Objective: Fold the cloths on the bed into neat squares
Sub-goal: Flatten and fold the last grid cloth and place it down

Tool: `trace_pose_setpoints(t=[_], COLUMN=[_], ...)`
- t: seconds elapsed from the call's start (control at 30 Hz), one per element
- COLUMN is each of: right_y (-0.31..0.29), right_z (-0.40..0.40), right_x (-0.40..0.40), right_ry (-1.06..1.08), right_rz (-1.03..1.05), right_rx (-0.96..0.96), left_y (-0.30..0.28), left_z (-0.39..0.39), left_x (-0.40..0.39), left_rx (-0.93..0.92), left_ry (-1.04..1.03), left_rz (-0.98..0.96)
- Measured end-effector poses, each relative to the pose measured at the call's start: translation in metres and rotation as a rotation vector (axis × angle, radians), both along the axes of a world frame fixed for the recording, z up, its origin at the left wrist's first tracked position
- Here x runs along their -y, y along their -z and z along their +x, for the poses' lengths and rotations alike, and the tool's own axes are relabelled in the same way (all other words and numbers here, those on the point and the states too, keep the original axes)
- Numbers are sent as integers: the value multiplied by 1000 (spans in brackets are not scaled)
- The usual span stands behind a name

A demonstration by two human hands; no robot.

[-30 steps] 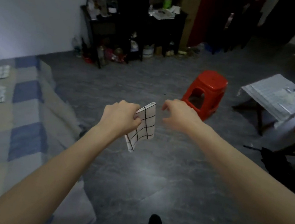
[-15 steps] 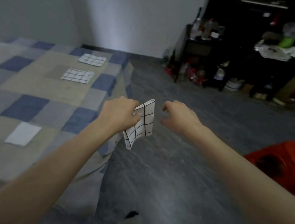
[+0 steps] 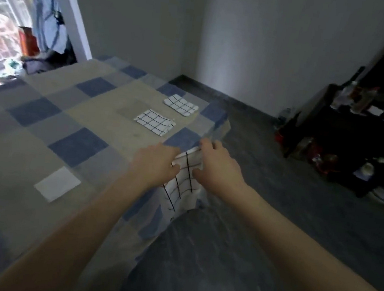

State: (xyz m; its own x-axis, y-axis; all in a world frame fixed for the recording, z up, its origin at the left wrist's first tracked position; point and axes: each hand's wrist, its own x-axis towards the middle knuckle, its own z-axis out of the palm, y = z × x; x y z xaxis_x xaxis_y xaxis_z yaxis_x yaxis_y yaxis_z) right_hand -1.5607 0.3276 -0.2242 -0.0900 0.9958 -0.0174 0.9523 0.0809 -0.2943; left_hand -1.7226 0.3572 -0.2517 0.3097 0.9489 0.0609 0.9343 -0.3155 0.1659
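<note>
Head view: right hand (image 3: 217,166) fingers now clamped on grid cloth (image 3: 183,178) too, beside left hand (image 3: 156,162) grip.

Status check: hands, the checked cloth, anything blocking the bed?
Left hand and right hand both grip the checked cloth, held over the bed edge. Two folded checked cloths and a white square lie apart; landing spot unobstructed.
</note>
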Motion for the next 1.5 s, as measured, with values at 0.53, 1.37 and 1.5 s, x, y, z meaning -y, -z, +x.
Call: trace_pose_setpoints(t=[0.53,1.37,1.5], right_y=[41,54,63], right_z=[-32,-72,-102], right_x=[-156,-384,-408], right_ry=[-587,-1107,-1087], right_rz=[-163,-190,-207], right_rx=[76,176,213], left_y=[28,22,36], left_z=[-23,-48,-88], left_x=[-66,-154,-177], left_rx=[-43,-38,79], left_ry=[-199,-865,-849], left_rz=[-263,-375,-461])
